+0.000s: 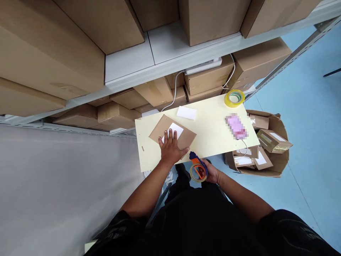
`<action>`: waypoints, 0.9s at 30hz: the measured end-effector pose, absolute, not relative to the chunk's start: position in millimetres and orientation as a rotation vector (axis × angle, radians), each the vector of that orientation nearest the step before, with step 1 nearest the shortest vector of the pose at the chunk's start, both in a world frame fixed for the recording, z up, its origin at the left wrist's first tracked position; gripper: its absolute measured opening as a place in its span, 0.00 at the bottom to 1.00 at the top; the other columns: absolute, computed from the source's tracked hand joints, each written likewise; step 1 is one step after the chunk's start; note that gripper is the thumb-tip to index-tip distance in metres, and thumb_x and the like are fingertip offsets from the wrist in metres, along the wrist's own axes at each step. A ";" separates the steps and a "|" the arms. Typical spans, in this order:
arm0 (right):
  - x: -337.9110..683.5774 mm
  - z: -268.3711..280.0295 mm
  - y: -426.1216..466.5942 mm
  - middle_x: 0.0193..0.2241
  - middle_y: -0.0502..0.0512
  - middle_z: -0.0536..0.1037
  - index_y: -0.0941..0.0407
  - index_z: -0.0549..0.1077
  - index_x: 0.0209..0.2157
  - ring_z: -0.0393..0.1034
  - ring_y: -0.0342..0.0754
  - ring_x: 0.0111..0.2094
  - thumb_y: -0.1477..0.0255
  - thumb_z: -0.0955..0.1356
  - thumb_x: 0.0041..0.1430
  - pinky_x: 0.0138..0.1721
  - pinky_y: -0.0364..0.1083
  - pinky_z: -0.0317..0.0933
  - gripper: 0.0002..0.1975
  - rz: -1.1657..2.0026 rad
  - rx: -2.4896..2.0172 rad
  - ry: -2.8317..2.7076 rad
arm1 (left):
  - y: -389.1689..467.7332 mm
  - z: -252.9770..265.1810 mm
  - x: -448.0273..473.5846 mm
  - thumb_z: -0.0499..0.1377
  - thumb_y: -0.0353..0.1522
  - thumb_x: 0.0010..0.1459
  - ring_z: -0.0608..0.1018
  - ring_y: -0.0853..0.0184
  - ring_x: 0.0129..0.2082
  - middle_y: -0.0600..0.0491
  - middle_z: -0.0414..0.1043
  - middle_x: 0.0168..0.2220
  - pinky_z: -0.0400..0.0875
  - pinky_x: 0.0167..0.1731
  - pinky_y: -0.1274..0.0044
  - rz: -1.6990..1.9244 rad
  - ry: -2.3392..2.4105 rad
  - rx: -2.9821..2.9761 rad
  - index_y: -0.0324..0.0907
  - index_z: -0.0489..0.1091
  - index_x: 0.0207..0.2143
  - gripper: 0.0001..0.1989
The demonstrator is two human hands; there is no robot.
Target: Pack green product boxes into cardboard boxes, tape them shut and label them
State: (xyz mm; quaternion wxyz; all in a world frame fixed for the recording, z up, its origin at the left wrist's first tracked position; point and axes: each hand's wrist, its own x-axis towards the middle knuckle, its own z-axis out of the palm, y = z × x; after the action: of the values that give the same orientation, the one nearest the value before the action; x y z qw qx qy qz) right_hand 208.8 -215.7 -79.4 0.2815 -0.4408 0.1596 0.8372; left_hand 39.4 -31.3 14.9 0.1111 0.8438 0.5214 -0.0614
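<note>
Spread flat, my left hand (171,148) presses on a brown cardboard box (160,128) that lies at an angle on the pale table. Under its fingertips is a white label (177,129) on the box's top, partly covered by the hand. My right hand (210,171) grips an orange and blue tape dispenser (196,161) with a roll of clear tape, just off the table's front edge and apart from the box. A loose white paper (186,112) lies behind the box.
On the table (210,131) are a yellow tape roll (234,98) and a blurred pink object (236,127) with a white cable. A large carton (277,167) of labelled parcels stands on the floor at right. Shelves (128,67) with cardboard boxes rise behind and overhang the table.
</note>
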 end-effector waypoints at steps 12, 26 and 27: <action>194.3 -94.0 -204.1 0.14 0.45 0.63 0.53 0.63 0.21 0.55 0.41 0.17 0.47 0.60 0.66 0.24 0.41 0.58 0.28 1.994 -1.255 0.358 | -47.8 26.9 43.6 0.54 0.59 0.62 0.42 0.39 0.75 0.34 0.35 0.76 0.43 0.67 0.47 -0.294 1.494 2.462 0.33 0.43 0.75 0.53; 277.8 -76.2 -95.9 0.28 0.55 0.81 0.57 0.74 0.37 0.75 0.48 0.26 0.53 0.68 0.65 0.31 0.46 0.74 0.19 2.304 -1.478 0.060 | 2.3 20.1 -23.0 0.69 0.55 0.50 0.43 0.39 0.75 0.41 0.39 0.77 0.31 0.69 0.47 -0.260 1.179 2.706 0.48 0.53 0.74 0.55; 279.1 -76.9 -90.5 0.27 0.54 0.81 0.57 0.74 0.37 0.74 0.47 0.25 0.53 0.68 0.65 0.30 0.46 0.74 0.20 2.285 -1.471 0.017 | 2.3 19.4 -19.9 0.68 0.55 0.51 0.43 0.39 0.75 0.41 0.38 0.77 0.31 0.69 0.46 -0.261 1.236 2.679 0.48 0.52 0.74 0.55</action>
State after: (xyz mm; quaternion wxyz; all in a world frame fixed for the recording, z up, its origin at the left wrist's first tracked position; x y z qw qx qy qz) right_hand 279.1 -90.5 -76.9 0.2102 -0.5292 0.0062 0.8220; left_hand -19.9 2.3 19.4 0.0896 0.9008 0.4157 -0.0879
